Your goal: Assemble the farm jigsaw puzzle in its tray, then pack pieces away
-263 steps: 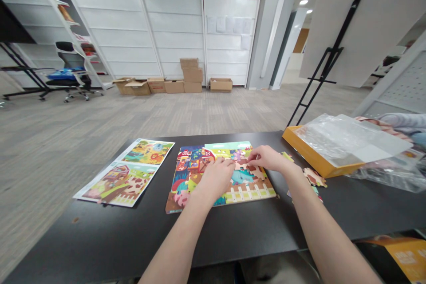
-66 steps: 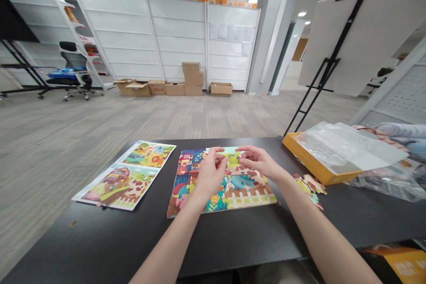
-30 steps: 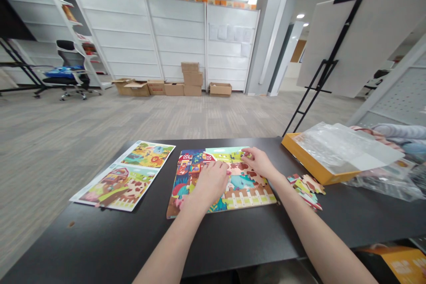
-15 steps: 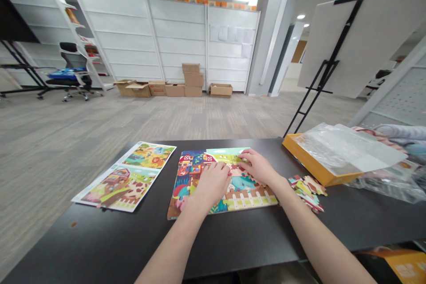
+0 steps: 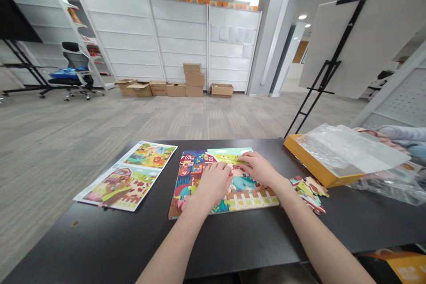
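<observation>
A colourful jigsaw puzzle (image 5: 251,201) lies flat on the black table, with farm and animal pictures and a white fence along its near edge. My left hand (image 5: 215,183) rests palm down over its middle, fingers extended, hiding the part beneath. Across the puzzle's upper right my right hand (image 5: 258,167) lies with fingers slightly apart, fingertips touching the surface. I see no piece lifted in either hand. Several loose puzzle pieces (image 5: 308,193) sit in a pile right of my right forearm. A printed picture sheet (image 5: 128,176) lies to the left.
An orange box (image 5: 311,164) with clear plastic wrapping (image 5: 346,146) stands at the table's right. Folded cloth (image 5: 399,133) is beyond it. The black table (image 5: 133,239) has a small hole at left. Cardboard boxes (image 5: 193,80), an office chair (image 5: 75,71) and a board stand (image 5: 319,88) are farther off.
The whole view has shifted very slightly. Both hands stay in nearly the same place on the puzzle.
</observation>
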`<state>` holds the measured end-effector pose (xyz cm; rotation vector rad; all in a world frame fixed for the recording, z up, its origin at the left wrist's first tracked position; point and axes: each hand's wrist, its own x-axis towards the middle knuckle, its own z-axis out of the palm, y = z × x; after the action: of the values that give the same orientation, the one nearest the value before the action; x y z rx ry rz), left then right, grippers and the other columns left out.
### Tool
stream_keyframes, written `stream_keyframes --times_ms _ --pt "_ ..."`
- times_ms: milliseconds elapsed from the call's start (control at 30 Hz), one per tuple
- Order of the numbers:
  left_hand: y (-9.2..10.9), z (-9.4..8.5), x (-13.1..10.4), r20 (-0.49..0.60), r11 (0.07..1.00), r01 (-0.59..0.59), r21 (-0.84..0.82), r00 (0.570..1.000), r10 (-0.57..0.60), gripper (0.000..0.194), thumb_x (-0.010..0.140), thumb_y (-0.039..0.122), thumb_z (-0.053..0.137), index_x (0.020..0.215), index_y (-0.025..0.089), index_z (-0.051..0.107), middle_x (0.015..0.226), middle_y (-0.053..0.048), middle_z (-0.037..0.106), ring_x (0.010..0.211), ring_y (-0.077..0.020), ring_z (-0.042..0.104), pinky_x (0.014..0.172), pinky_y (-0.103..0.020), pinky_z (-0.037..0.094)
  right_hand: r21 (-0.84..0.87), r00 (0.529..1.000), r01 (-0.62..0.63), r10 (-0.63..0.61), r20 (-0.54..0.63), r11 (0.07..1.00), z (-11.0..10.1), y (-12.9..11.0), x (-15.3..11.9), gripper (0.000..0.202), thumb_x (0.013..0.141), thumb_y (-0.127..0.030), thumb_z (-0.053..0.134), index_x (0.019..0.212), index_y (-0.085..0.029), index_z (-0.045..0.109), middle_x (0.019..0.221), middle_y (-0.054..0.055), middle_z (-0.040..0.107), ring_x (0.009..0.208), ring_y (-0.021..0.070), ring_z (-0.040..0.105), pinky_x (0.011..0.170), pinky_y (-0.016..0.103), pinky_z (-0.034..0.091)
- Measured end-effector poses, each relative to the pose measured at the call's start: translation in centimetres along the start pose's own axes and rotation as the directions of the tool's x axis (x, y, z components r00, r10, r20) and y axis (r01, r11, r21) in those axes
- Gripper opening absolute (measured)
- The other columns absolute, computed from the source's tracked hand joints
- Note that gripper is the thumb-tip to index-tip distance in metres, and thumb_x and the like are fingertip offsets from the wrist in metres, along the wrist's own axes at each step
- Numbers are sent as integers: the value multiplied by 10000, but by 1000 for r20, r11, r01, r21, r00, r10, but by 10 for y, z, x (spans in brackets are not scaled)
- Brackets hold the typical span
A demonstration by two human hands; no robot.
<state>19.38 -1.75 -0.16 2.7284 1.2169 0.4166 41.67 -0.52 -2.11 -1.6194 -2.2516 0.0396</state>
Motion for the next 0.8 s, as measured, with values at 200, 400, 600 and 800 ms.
stream_keyframes --times_ms 200,400,600,800 --pt "-1 0 0 5 1000 -1 9 1000 1 243 978 262 475 1133 173 639 1208 -129 658 1139 -291 584 993 -442 469 22 999 38 -39 12 999 -11 1 -5 236 933 -254 577 1052 -234 779 1122 101 722 1024 250 638 946 389 482" --pt "-3 3 1 -2 1000 -6 -14 1000 6 212 969 256 490 1104 192 641 1197 -116 659 1117 -274 587 985 -433 470 29 999 22 -23 43 999 -11 -2 -3 230 929 -259 579 1032 -233 782 1106 97 729 1022 245 649 947 385 485" --pt "-5 5 2 3 1000 -22 7 1000 21 204 965 249 492 1080 180 645 1176 -126 661 1114 -288 588 982 -439 463 102 981 -132 144 -130 986 -36 6 -26 337 924 -328 577 1222 -221 695 1259 115 657 1095 248 650 946 358 499" --pt "-7 5 2 26 999 -37 13 999 36 223 967 247 482 1106 181 644 1198 -128 658 1146 -290 592 985 -427 468 -67 711 -693 664 -231 718 -84 36 -136 308 909 -407 525 1018 -218 742 1009 102 758 925 272 698 750 349 495"
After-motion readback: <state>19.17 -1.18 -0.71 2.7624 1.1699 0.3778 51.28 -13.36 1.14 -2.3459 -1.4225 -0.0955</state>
